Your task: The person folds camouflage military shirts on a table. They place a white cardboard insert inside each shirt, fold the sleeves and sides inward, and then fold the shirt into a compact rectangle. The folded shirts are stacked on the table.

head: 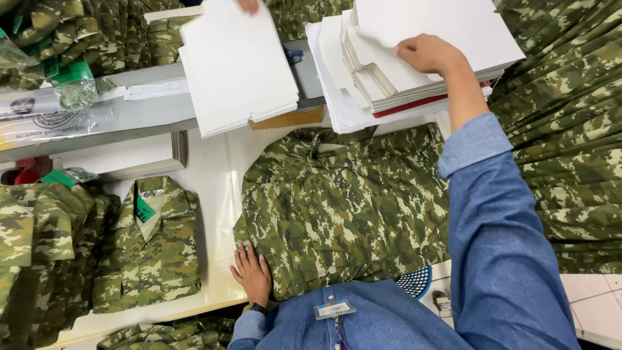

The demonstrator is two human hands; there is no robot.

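Note:
A green camouflage shirt (343,207) lies spread flat on the white table (214,194) in front of me. My left hand (251,272) rests flat on the table at the shirt's near left corner, fingers apart, touching the fabric. My right hand (427,53) reaches far forward in a blue sleeve and pinches the top white sheet of a card stack (414,58) at the back. Whether the sheet is lifted clear I cannot tell.
A second stack of white sheets (236,65) lies at the back centre, with another person's fingertip (248,5) at its far edge. Folded camouflage shirts (152,246) are piled on the left. More camouflage cloth (564,142) hangs at the right. A grey shelf (129,116) holds plastic bags.

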